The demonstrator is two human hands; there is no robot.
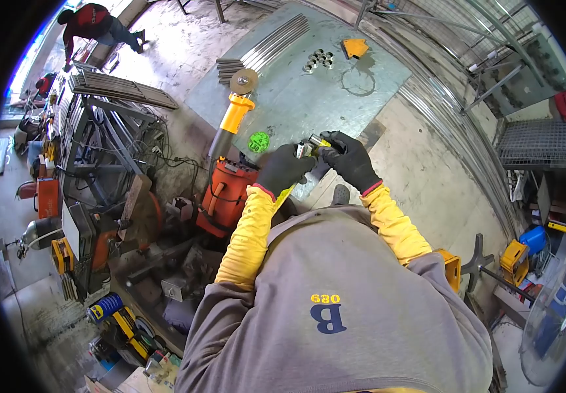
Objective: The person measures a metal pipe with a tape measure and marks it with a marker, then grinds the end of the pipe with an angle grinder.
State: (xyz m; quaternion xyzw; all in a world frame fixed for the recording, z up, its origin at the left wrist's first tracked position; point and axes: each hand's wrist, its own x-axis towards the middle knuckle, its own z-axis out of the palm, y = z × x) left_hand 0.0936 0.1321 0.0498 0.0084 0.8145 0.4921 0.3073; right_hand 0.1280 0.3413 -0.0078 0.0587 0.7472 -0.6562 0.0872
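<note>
My left hand (285, 169), in a black glove, is closed around a yellow strip that looks like a tape measure blade (283, 196), which hangs below the fist. A small whitish piece (304, 150) shows at its fingertips. My right hand (349, 158), gloved too, pinches a short shiny metal piece (319, 141) with yellow on it. The two hands almost meet over the near edge of the grey-green metal table (296, 98). I cannot tell exactly what the right fingers grip. Near my left hand lies a round green disc (258, 141).
An angle grinder (234, 118) lies at the table's left edge. Metal bars (273, 46), several short tube rings (319, 60) and an orange arrow-shaped block (355, 47) lie farther back. An orange machine (225, 196) stands left, a fan (558, 321) right. A person (93, 23) bends over at far left.
</note>
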